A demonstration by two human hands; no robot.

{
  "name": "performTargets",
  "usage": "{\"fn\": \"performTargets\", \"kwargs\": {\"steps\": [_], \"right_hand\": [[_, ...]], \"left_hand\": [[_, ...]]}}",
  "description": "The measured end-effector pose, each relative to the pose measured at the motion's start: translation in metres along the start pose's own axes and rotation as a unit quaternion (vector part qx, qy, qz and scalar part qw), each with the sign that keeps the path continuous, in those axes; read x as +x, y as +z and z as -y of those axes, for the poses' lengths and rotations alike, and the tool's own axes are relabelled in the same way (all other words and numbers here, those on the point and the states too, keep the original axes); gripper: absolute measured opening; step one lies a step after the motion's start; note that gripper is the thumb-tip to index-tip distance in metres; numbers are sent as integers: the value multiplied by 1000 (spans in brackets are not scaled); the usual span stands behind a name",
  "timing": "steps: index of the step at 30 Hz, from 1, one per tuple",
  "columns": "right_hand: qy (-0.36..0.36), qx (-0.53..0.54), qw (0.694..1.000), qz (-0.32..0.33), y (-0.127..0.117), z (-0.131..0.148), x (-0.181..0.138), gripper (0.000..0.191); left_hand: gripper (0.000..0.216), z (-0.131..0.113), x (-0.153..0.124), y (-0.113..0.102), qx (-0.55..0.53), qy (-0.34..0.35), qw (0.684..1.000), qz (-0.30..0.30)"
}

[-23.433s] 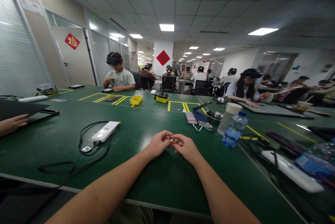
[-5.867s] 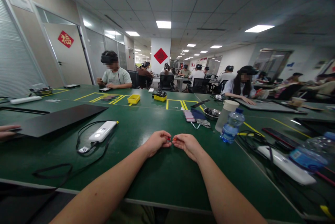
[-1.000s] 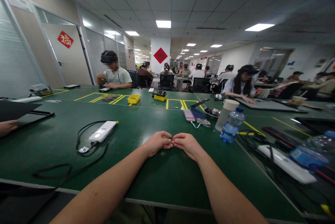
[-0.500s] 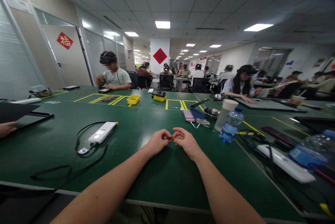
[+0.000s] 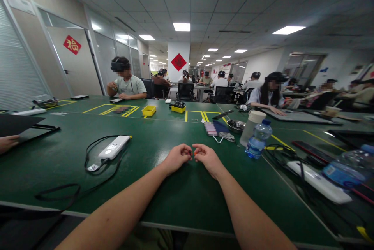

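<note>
At the center of the frame, above the table (image 5: 175,211): in the left hand (image 5: 177,158), a dark red piece (image 5: 189,153) pinched between thumb and curled fingers; in the right hand (image 5: 209,159), an orange piece (image 5: 195,154) pinched at the tips, just beside the first, apparently with a narrow gap between. Both small and mostly covered by fingers; impossible to make out exact shapes. Could easily lose either one: a loose or uneven pinch, then down onto the smooth table, perhaps bouncing toward the near edge at the bottom. With so little surface to grip, could also twist askew unseen.

As for writing: on the door (image 5: 74,63) at upper left, 福 in gold on a red diamond sign (image 5: 72,45). At upper center, on another red diamond sign (image 5: 178,62), a character too blurred to read. On the white power bank (image 5: 118,145) left of center and the water bottle (image 5: 258,140) at right, no legible brand.
</note>
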State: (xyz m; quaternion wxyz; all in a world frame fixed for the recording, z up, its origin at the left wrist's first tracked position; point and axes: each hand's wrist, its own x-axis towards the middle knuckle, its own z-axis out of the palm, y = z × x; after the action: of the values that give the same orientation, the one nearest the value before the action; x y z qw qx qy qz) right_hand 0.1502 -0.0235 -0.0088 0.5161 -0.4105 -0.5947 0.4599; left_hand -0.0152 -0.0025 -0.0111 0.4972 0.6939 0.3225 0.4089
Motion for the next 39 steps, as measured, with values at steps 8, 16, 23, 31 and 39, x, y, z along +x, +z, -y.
{"fn": "performTargets", "kwargs": {"steps": [8,16,23,31,39], "right_hand": [[67,-30,997,-18,-2,-6,2,11],[80,138,987,-16,0,8,-2,21],[44,132,990,-2,-2,14,-4,23],[60,171,983,12,-1,16,-6,20],[48,200,978,23,-1,18,-6,21]], "left_hand": [[21,-9,-4,-2,16,-1,999,-28],[28,-14,-5,1,-127,2,989,-70],[20,-10,-4,-3,-165,-41,985,-29],[22,-9,-4,1,-218,-80,972,-22],[24,-25,-7,4,-297,-96,950,-23]]}}
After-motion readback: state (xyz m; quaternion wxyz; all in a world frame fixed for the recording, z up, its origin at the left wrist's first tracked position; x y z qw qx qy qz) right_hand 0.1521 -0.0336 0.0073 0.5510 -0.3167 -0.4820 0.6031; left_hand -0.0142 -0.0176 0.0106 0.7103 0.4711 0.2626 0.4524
